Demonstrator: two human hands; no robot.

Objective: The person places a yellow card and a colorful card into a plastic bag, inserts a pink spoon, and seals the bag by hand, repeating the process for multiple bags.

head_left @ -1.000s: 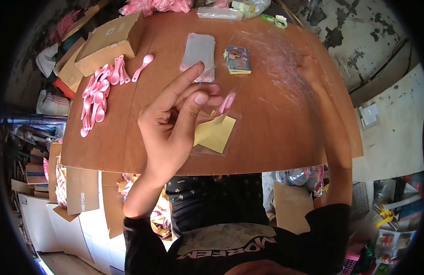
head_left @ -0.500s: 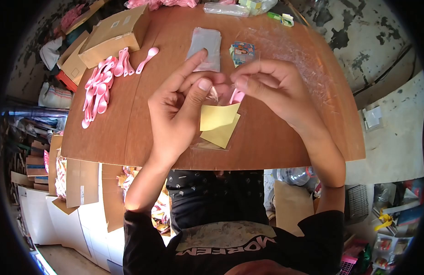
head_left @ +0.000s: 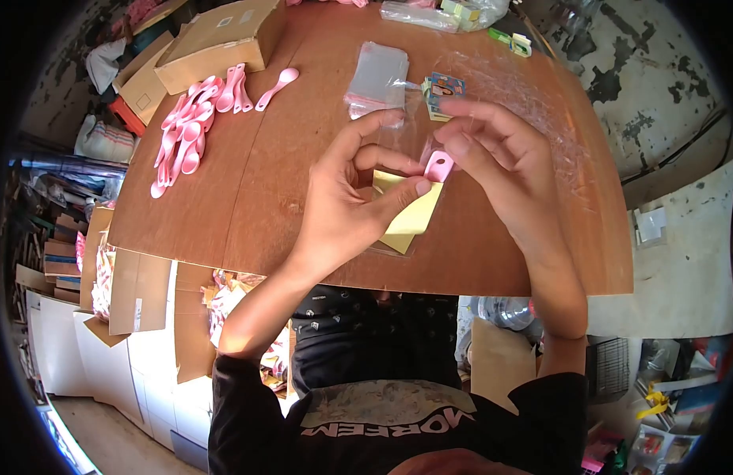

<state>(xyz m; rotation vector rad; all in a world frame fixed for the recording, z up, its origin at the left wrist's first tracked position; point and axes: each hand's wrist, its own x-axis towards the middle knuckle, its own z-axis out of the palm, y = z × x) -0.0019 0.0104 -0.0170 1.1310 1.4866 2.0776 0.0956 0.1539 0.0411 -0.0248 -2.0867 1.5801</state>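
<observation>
My left hand [head_left: 354, 186] pinches a yellow card [head_left: 418, 207] and the lower part of a pink spoon handle [head_left: 438, 166] between thumb and fingers. The handle's end with its hole points up. My right hand [head_left: 497, 154] is beside that end, thumb and index finger pressed together on what looks like clear plastic. Another yellow piece [head_left: 398, 242] lies on the table under the card. Beyond my hands are a stack of clear plastic bags [head_left: 378, 75] and small printed cards [head_left: 447, 89].
Pink spoons [head_left: 184, 134] lie in a pile at the left of the brown table [head_left: 263, 182], near a cardboard box [head_left: 220, 47]. Plastic film [head_left: 533, 119] is spread at the right. Wrapped packs [head_left: 418, 14] sit at the far edge.
The view has shifted, so the table items appear further right. My left fingers have closed nearer the spoon handle, whose holed end now shows. My right hand has shifted slightly away from the card.
</observation>
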